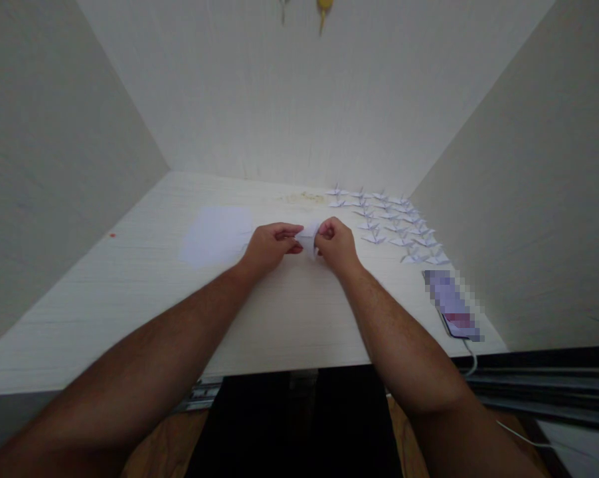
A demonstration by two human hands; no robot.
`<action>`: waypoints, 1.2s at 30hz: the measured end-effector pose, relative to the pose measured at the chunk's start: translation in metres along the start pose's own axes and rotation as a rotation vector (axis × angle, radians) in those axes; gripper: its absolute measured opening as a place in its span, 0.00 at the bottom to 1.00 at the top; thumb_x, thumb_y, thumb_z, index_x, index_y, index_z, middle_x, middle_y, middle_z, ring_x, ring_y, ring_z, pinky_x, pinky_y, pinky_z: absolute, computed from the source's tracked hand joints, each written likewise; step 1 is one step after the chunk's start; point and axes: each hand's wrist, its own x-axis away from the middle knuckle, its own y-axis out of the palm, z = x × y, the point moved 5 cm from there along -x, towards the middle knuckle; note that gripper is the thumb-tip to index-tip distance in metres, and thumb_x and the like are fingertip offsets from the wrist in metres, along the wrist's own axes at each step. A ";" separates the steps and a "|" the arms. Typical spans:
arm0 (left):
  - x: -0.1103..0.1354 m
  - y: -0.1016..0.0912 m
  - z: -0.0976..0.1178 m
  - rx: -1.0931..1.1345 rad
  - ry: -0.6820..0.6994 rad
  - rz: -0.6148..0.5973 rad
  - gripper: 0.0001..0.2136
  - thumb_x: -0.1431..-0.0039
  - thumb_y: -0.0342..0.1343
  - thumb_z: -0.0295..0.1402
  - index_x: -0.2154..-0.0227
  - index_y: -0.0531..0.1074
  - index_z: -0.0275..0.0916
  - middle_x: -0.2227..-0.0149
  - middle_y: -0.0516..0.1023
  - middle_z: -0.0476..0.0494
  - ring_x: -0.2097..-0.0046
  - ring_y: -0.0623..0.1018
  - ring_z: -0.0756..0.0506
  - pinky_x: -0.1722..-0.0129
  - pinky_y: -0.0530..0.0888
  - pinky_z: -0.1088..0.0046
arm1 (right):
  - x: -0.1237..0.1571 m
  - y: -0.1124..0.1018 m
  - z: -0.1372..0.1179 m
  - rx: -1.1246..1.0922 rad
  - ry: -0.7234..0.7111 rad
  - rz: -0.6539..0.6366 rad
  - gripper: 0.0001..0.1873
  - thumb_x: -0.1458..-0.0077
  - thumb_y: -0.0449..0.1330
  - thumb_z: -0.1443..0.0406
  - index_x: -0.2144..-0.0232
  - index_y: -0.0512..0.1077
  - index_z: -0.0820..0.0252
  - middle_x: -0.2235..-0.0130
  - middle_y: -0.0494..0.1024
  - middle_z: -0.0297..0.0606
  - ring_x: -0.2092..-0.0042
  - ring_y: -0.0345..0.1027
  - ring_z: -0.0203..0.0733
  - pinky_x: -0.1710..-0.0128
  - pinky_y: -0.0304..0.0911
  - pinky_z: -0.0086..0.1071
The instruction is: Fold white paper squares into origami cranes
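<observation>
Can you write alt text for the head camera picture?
A right hand pinches white paper, left hand at its other edge, over a pale desk; folded paper birds and a phone lie to the right.

You face pale grey, faintly streaked back wall (259, 99); plain grey left wall (40, 133), grey right wall (538, 186) flank you. White wood-grained worktop (304, 325) between; brown wooden floor (167, 441) below. Light dim.
</observation>
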 end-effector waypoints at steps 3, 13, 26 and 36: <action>0.000 -0.002 0.001 0.116 0.008 0.038 0.16 0.57 0.66 0.28 0.62 0.80 0.31 0.68 0.82 0.43 0.69 0.81 0.47 0.59 0.82 0.64 | 0.000 0.005 0.000 -0.176 0.066 -0.088 0.06 0.58 0.61 0.63 0.73 0.71 0.58 0.77 0.72 0.28 0.78 0.62 0.32 0.77 0.62 0.28; 0.002 0.000 0.006 0.052 0.086 0.021 0.15 0.57 0.69 0.31 0.64 0.82 0.33 0.68 0.83 0.42 0.68 0.82 0.46 0.59 0.82 0.63 | 0.004 0.013 0.008 -0.396 0.236 -0.241 0.13 0.56 0.68 0.56 0.77 0.74 0.59 0.78 0.72 0.30 0.77 0.63 0.32 0.74 0.61 0.29; 0.004 -0.002 0.010 -0.094 0.192 0.062 0.13 0.53 0.66 0.29 0.62 0.82 0.36 0.66 0.84 0.42 0.67 0.82 0.46 0.61 0.82 0.66 | 0.007 0.021 0.002 -0.562 0.283 -0.289 0.15 0.61 0.71 0.57 0.71 0.78 0.61 0.70 0.80 0.36 0.68 0.71 0.37 0.68 0.67 0.32; 0.007 -0.004 0.014 -0.310 0.276 0.107 0.13 0.50 0.65 0.29 0.60 0.82 0.40 0.63 0.85 0.44 0.62 0.83 0.45 0.55 0.79 0.65 | 0.011 0.021 -0.002 -0.653 0.282 -0.339 0.17 0.62 0.73 0.56 0.70 0.78 0.60 0.68 0.80 0.36 0.65 0.71 0.38 0.65 0.70 0.33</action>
